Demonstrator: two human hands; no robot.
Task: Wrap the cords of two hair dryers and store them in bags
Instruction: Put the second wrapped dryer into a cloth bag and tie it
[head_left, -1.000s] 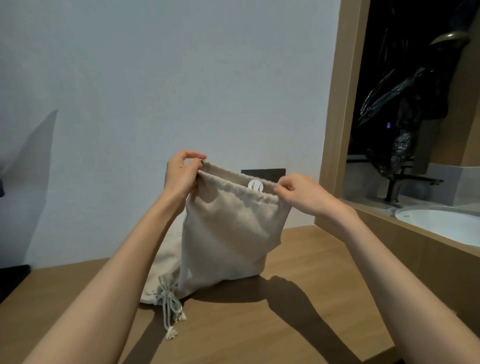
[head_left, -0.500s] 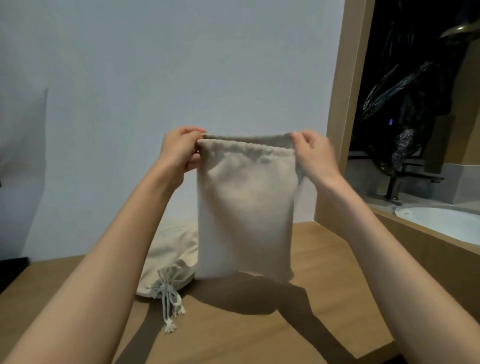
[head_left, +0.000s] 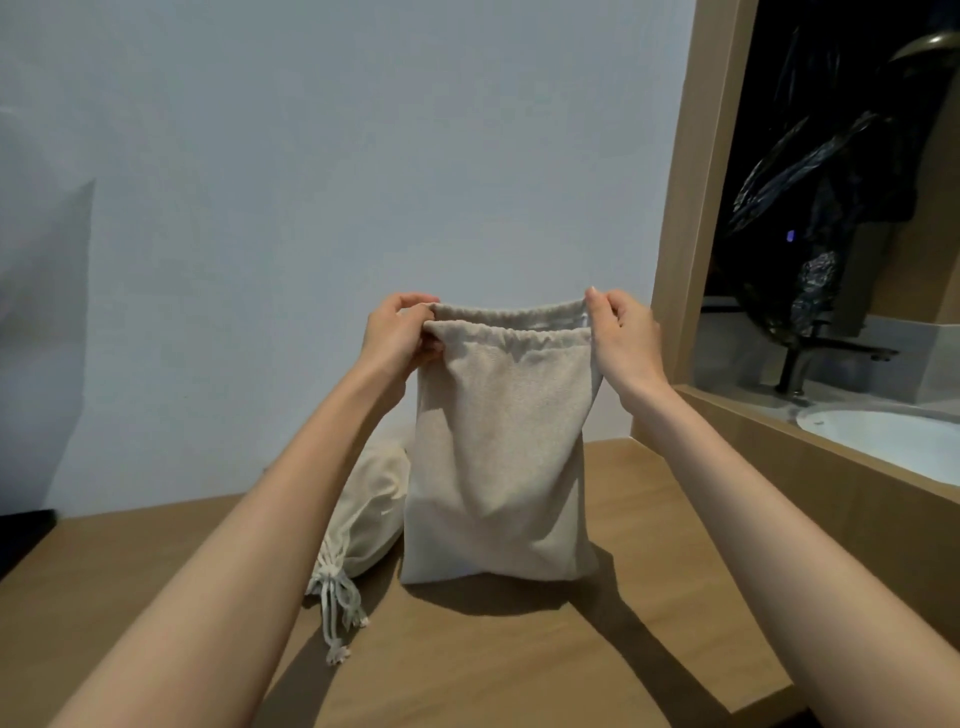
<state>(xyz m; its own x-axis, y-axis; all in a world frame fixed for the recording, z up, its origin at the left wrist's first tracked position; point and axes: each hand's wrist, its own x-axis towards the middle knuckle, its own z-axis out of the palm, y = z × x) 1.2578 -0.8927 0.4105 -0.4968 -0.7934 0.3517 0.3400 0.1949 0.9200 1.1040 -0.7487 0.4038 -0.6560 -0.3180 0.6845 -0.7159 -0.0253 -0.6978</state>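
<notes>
The bag is pinched at its hem by the left hand and right hand; the drawstring should be drawn evenly (mouth not yet closed).

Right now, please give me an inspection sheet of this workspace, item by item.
Surface: wooden counter, arm shadows across it.
Job's things: open bag held upright, its mouth apart; tied bag lies on the counter to its left, drawstring pulled tight; contents of both hidden.
Clutter: nothing seen.
Hands: left hand and right hand each pinch a top corner of the open bag.
Cables: nothing seen.
Surroundings: pale wall behind; sink and faucet to the right.
</notes>
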